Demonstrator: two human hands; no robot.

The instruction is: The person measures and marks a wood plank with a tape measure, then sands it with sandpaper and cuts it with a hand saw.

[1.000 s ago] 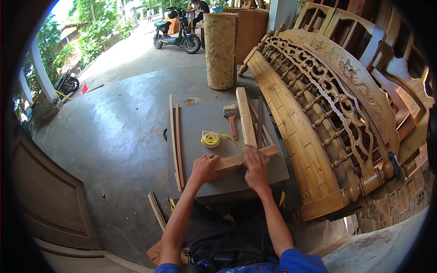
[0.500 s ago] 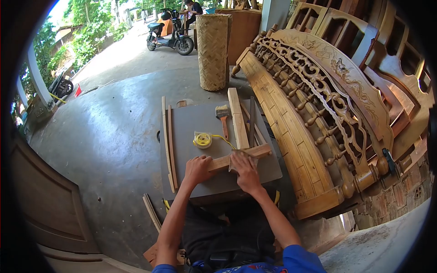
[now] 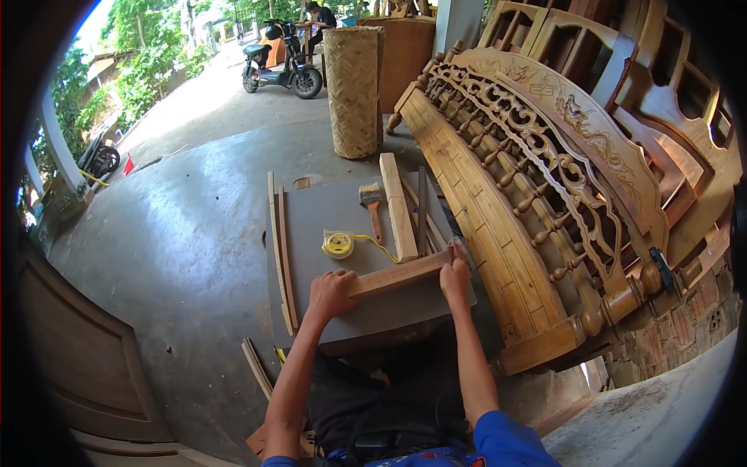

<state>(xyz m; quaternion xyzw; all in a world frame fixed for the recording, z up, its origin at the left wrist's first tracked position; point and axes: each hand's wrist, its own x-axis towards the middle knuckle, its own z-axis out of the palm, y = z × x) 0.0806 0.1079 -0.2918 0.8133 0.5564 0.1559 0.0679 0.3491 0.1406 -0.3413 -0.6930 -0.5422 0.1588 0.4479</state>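
Both hands on a short light-brown wood strip

Strip lies across the grey flat surface, just below the yellow tape measure; left hand clamps its near end, right hand grips far end w/ fingers curled.

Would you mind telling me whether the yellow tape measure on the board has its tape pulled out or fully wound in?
Pulled out: a yellow strip trails from the tape measure across the grey board toward the upright wood piece.

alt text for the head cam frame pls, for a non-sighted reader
Seen from above, a person's left hand and right hand grip the two ends of a wooden bar lying on a grey board. A yellow tape measure and a paintbrush lie behind it; carved wooden furniture stands to the right.
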